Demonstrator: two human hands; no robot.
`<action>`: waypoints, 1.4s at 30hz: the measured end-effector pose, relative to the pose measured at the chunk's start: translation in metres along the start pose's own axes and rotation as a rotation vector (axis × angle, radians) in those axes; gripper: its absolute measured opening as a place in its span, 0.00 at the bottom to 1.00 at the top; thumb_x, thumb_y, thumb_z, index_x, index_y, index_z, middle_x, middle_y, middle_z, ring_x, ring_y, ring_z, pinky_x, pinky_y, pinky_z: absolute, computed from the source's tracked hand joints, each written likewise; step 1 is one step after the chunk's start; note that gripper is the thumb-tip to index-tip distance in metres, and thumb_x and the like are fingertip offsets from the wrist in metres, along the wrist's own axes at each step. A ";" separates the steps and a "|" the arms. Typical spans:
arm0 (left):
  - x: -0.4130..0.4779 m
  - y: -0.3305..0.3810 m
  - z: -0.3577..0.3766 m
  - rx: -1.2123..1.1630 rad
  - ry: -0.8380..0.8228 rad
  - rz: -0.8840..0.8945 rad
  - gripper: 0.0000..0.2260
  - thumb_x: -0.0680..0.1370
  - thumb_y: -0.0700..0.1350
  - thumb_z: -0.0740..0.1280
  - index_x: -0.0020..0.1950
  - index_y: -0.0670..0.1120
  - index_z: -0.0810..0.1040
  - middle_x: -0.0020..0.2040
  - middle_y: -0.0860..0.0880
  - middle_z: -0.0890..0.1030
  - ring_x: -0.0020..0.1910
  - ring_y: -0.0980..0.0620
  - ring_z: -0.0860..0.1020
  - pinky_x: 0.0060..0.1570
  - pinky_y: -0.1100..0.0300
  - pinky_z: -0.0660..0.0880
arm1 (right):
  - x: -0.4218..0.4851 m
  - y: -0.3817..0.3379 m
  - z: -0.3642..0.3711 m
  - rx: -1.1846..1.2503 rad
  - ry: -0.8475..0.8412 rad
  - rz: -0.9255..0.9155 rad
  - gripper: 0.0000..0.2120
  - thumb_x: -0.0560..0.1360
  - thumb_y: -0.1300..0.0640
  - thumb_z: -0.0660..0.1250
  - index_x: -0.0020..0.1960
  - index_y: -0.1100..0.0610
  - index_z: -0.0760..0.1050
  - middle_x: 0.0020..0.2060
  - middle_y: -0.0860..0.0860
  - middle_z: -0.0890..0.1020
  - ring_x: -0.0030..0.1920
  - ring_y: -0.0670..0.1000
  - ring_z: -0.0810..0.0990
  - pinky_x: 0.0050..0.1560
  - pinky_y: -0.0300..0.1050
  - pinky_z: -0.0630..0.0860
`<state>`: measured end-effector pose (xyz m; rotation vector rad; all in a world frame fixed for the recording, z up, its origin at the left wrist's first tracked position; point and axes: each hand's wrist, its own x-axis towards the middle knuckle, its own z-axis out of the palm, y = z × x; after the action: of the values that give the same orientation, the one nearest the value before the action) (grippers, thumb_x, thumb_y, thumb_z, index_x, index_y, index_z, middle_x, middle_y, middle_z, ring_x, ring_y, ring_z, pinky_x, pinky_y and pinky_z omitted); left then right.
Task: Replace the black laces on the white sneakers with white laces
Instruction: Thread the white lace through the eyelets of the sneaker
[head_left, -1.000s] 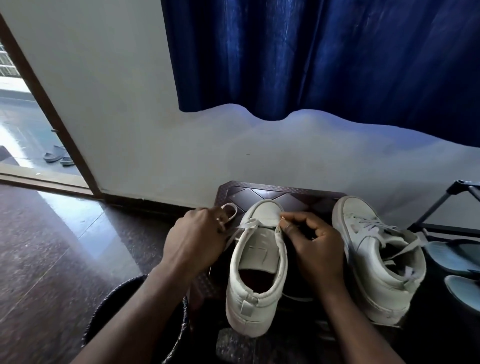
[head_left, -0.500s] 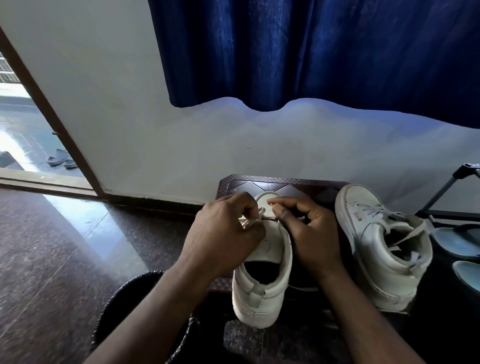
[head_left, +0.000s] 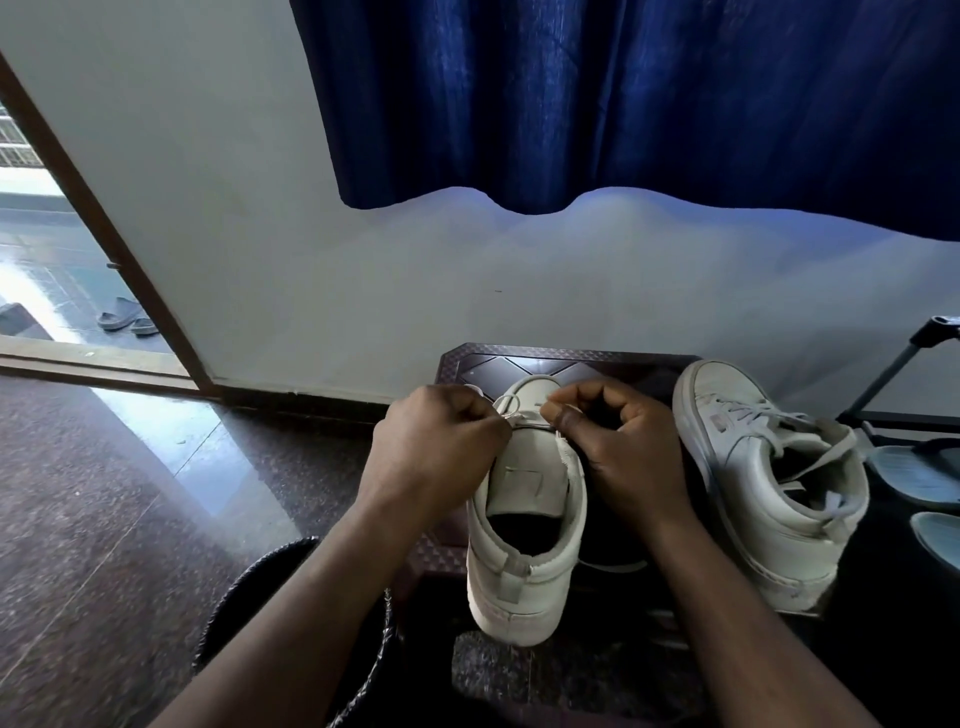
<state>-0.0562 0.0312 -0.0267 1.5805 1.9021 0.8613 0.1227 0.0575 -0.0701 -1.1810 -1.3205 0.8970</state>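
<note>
We pinch the white lace (head_left: 508, 404) at the toe end of the near sneaker (head_left: 519, 582).
Our left hand (head_left: 436, 447) and right hand (head_left: 626, 452) curl tight on it; that sneaker stands on the dark tabletop (head_left: 519, 361), with the second sneaker (head_left: 763, 467), laced white, tilted just to its right.

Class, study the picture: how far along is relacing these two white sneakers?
Done: the right-side sneaker looks laced in white. In hand: left hand and right hand pinch a white lace at the middle sneaker's toe end. Left: threading upward; its tongue shows bare.
</note>
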 end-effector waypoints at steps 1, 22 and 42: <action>0.001 0.002 0.000 -0.011 -0.004 -0.020 0.03 0.70 0.51 0.71 0.39 0.55 0.85 0.29 0.56 0.79 0.34 0.51 0.78 0.36 0.59 0.74 | 0.000 -0.002 0.001 -0.003 -0.012 -0.006 0.07 0.73 0.62 0.78 0.42 0.51 0.85 0.40 0.44 0.88 0.42 0.43 0.85 0.49 0.38 0.78; -0.003 -0.004 0.016 -0.117 0.166 0.010 0.10 0.73 0.49 0.70 0.38 0.43 0.80 0.28 0.46 0.71 0.33 0.49 0.67 0.33 0.53 0.68 | 0.003 -0.008 0.001 -0.283 -0.112 -0.104 0.06 0.68 0.63 0.79 0.37 0.54 0.85 0.35 0.41 0.84 0.31 0.41 0.76 0.36 0.31 0.71; -0.001 -0.006 0.017 -0.256 0.101 -0.006 0.26 0.76 0.68 0.66 0.39 0.45 0.82 0.29 0.49 0.78 0.32 0.52 0.74 0.36 0.53 0.73 | 0.006 -0.002 0.001 -0.284 -0.168 -0.257 0.08 0.67 0.66 0.79 0.38 0.54 0.85 0.38 0.43 0.84 0.46 0.45 0.83 0.44 0.38 0.78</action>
<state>-0.0472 0.0325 -0.0428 1.4000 1.7801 1.1504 0.1222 0.0633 -0.0668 -1.1339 -1.7366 0.6469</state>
